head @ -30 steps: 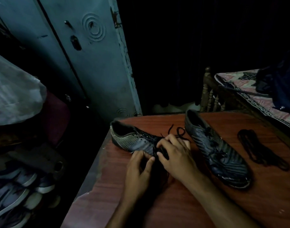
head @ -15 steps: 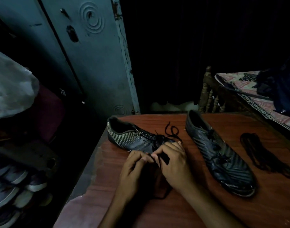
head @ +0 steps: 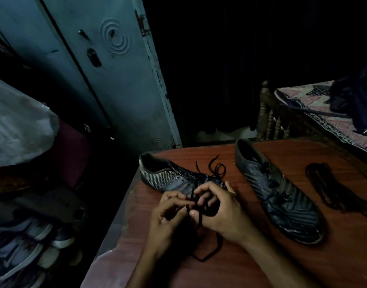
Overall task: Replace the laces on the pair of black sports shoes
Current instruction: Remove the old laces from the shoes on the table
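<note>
Left hand [head: 168, 215] and right hand [head: 218, 210] both pinch lace [head: 199, 220] over left shoe [head: 170, 176] near desk [head: 251, 265] left edge, presumably working it through eyelets. Right shoe [head: 280, 200] laced; spare lace [head: 340, 192] near right edge.

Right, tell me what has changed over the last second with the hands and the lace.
Both hands, left hand and right hand, have lifted off the left shoe and drawn back toward the person, pulling a length of black lace out; its slack now trails on the table. The right shoe and the spare laces stayed put.
</note>
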Available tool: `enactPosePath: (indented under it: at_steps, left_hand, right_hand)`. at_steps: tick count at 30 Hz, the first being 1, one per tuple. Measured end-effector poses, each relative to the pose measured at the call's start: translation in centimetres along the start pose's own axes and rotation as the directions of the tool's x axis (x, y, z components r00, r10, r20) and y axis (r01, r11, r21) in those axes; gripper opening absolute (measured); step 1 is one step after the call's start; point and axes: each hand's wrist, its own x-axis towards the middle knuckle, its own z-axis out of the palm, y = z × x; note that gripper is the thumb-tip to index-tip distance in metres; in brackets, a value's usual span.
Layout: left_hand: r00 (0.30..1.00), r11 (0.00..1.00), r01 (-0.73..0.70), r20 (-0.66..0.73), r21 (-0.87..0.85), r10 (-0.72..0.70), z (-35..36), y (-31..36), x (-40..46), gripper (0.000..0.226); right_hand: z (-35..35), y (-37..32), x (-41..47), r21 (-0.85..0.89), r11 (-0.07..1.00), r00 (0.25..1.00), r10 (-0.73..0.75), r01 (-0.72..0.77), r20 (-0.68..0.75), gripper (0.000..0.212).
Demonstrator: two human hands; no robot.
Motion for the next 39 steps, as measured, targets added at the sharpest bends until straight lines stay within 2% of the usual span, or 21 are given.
enactPosePath:
  at_steps: [3,6,8,11,15,18,19,21,23,25,30,32,34,37,39]
  left_hand:
    - [0.997,0.993,0.052,0.059,-0.104,-0.046,-0.6,0.3,0.0,0.020]
    - [0.991,0.996,0.037,0.130,-0.083,-0.026,-0.7,0.5,-0.1,0.018]
    - [0.988,0.998,0.041,0.151,-0.048,-0.033,-0.7,0.5,-0.2,0.018]
    - [0.990,0.998,0.041,0.137,-0.037,-0.035,-0.4,0.4,-0.1,0.021]
    - [0.991,1.000,0.014,0.132,-0.004,-0.013,-0.1,0.2,-0.2,0.018]
    - [0.995,0.995,0.097,0.037,-0.008,-0.097,0.7,-0.1,-0.1,0.039]
    - [0.997,0.993,0.081,-0.008,0.080,-0.081,0.9,-0.4,0.2,0.047]
    - [0.999,0.942,-0.025,-0.031,0.336,0.037,1.1,-0.6,1.0,0.061]
    - [0.988,0.859,-0.146,0.032,0.490,0.149,1.3,-0.6,1.6,0.054]
    - [0.971,0.797,-0.230,0.081,0.559,0.224,1.3,-0.6,1.8,0.038]
    - [0.943,0.679,-0.271,0.048,0.683,0.328,1.0,-1.0,1.6,0.031]
    - [0.938,0.706,-0.279,0.026,0.651,0.346,0.9,-1.0,1.5,0.024]
    - [0.945,0.792,-0.240,-0.052,0.561,0.323,0.8,-1.2,1.4,0.008]
    - [0.985,0.975,-0.018,-0.165,0.222,0.055,1.1,-0.7,1.2,0.026]
    - [0.980,0.997,0.067,-0.190,0.032,-0.059,1.1,-0.7,1.2,0.036]
  right_hand:
    - [0.1,-0.5,-0.2,-0.019,1.000,0.999,-0.020,0.021,0.045,0.050]
    - [0.1,-0.3,0.0,-0.028,1.000,1.000,-0.004,0.005,0.022,0.043]
    - [0.5,0.0,0.1,-0.103,0.995,1.000,-0.002,-0.001,-0.030,0.039]
    - [1.4,0.4,-0.1,-0.224,0.974,0.997,-0.039,0.022,-0.072,0.034]
    - [1.6,0.9,-0.2,-0.301,0.953,0.998,-0.052,0.037,-0.042,0.017]
    - [1.5,1.0,-0.1,-0.296,0.955,0.996,-0.042,0.017,-0.078,0.010]
    - [1.4,0.9,-0.1,-0.265,0.964,0.994,-0.044,0.015,-0.103,0.010]
    - [1.1,0.8,0.2,-0.199,0.980,0.990,-0.054,0.028,-0.128,0.007]
    - [0.5,0.7,0.2,-0.166,0.985,0.991,-0.066,0.046,-0.115,0.011]
    - [0.2,0.7,0.2,-0.158,0.985,0.992,-0.086,0.071,-0.090,0.020]
    - [0.5,-0.1,-0.3,-0.114,0.982,0.988,-0.154,0.152,-0.012,0.020]
    - [0.4,-0.3,-0.2,-0.079,0.986,0.989,-0.147,0.147,-0.004,0.022]
    - [0.3,-0.2,-0.1,-0.063,0.991,0.992,-0.121,0.119,-0.035,0.026]
    - [0.6,0.3,0.3,-0.072,0.996,0.993,-0.060,0.052,-0.103,0.038]
    - [0.9,0.5,0.3,-0.083,0.996,0.989,-0.036,0.024,-0.141,0.033]
